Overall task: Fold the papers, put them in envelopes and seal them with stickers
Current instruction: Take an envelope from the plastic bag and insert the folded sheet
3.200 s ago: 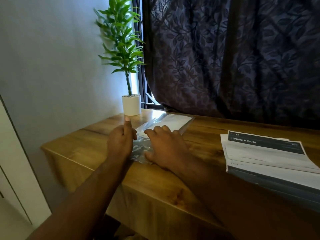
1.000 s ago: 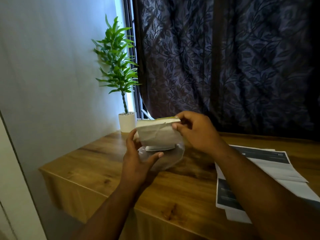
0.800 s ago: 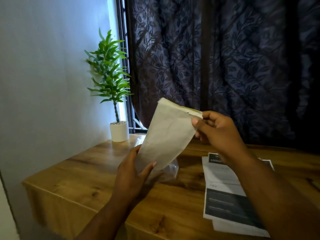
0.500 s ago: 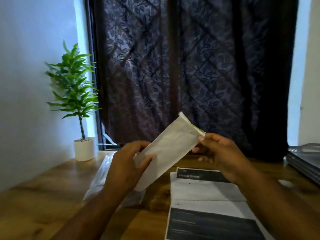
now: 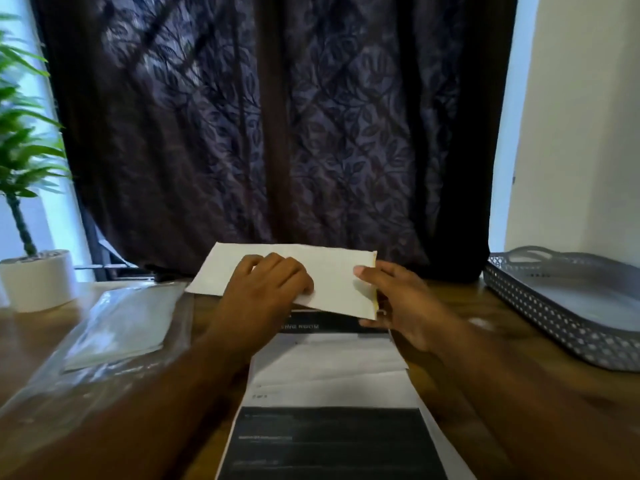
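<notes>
Both hands hold a white envelope [image 5: 332,271] level, just above the far end of a stack of printed papers [image 5: 329,382] on the wooden table [image 5: 485,341]. My left hand [image 5: 266,289] lies over its middle with fingers curled on top. My right hand [image 5: 398,299] pinches its right end, where a yellowish edge shows. A clear plastic packet [image 5: 114,327] with more white envelopes inside lies on the table to the left. No stickers are visible.
A grey perforated tray [image 5: 561,303] sits at the right edge of the table. A green plant in a white pot [image 5: 38,278] stands at the far left. A dark patterned curtain [image 5: 277,133] hangs behind the table.
I pulled the envelope from the plastic packet and carried it rightwards over the printed papers. It was tilted up in the air before and now lies level and lower. My view swung right.
</notes>
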